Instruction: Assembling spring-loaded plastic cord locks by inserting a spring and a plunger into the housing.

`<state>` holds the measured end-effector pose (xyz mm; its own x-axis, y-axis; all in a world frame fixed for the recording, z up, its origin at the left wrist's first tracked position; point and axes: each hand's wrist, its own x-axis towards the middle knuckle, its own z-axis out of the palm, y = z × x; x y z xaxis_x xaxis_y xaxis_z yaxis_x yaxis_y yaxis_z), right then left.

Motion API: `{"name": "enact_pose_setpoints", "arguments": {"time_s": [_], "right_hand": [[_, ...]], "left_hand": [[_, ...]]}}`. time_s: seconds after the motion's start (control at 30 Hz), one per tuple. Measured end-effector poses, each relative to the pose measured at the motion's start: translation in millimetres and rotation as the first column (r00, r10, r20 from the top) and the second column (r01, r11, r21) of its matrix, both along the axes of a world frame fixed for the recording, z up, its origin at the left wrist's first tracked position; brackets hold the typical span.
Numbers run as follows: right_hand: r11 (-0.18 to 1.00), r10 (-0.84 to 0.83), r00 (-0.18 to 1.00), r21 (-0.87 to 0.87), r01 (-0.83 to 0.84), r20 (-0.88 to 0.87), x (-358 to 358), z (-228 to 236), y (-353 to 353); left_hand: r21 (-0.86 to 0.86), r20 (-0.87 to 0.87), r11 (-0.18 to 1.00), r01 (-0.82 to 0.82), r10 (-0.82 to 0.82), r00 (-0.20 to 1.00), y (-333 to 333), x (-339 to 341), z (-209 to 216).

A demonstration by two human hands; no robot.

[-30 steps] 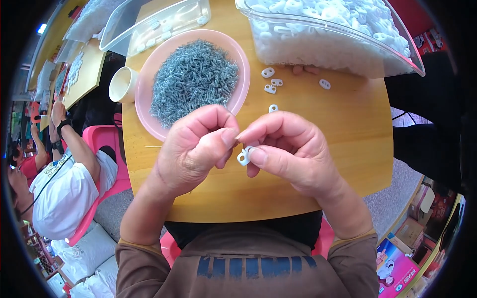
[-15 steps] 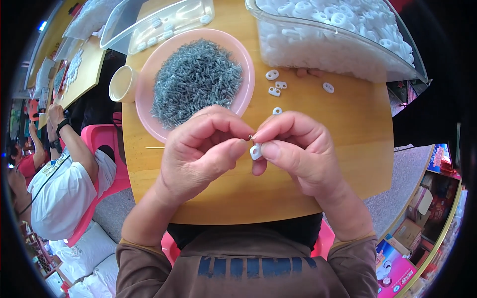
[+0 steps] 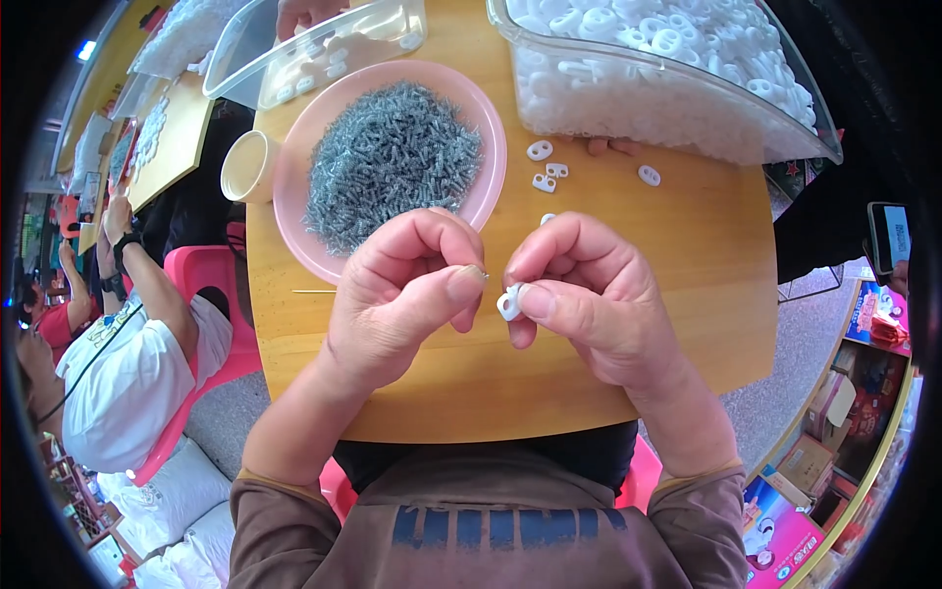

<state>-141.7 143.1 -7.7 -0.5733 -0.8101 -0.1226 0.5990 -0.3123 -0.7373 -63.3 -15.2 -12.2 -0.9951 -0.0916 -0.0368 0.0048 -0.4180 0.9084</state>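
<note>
My left hand (image 3: 407, 299) is closed in a pinch of thumb and forefinger, with the tip of a tiny metal piece (image 3: 486, 276) just showing; the rest is hidden. Across a small gap, my right hand (image 3: 589, 294) grips a white plastic toggle (image 3: 508, 302) with a hole, between thumb and fingers. Both hands hover over the near part of the wooden table (image 3: 451, 398). Beyond the left one lies a pink bowl (image 3: 291, 187) heaped with small grey metal springs (image 3: 392, 162). Several loose white toggles (image 3: 540, 150) lie past the right hand.
A clear bin (image 3: 628, 113) full of white toggles stands far right. At the far left, another person's hand (image 3: 306, 14) reaches into a clear tray (image 3: 250, 83). A cream cup (image 3: 248, 169) and a thin stick (image 3: 314, 291) are beside the bowl. Someone sits left on a pink chair (image 3: 240, 339).
My hands, whose fingertips met around the toggle, have drawn slightly apart. The toggle stays in my right hand, turned a little. Another person's hand has come into the clear tray.
</note>
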Motion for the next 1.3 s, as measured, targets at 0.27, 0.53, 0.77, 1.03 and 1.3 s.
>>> {"name": "enact_pose_setpoints", "arguments": {"time_s": [0.27,0.53,0.77,1.03,1.3], "right_hand": [[1.000,0.013,0.997,0.020,-0.011,-0.075,-0.2,-4.6,1.2],[0.999,0.022,0.997,0.046,-0.019,-0.070,-0.5,-1.9,0.6],[0.999,0.024,0.997,0.040,-0.022,-0.069,-0.2,-2.1,1.9],[0.999,0.018,0.998,0.045,-0.015,-0.067,0.8,-2.6,1.8],[1.000,-0.003,0.997,0.019,0.005,-0.083,1.2,-3.3,1.8]], "left_hand": [[0.121,0.059,0.991,0.049,-0.057,0.997,2.3,-0.3,3.5],[0.129,0.125,0.988,0.083,-0.099,0.987,0.8,0.7,2.5],[0.114,0.128,0.991,0.070,-0.084,0.988,2.0,1.2,3.5],[0.096,0.117,0.993,0.067,-0.079,0.990,1.7,0.9,3.2],[0.047,0.069,0.997,0.061,-0.065,0.996,-0.2,-0.1,-1.9]]}}
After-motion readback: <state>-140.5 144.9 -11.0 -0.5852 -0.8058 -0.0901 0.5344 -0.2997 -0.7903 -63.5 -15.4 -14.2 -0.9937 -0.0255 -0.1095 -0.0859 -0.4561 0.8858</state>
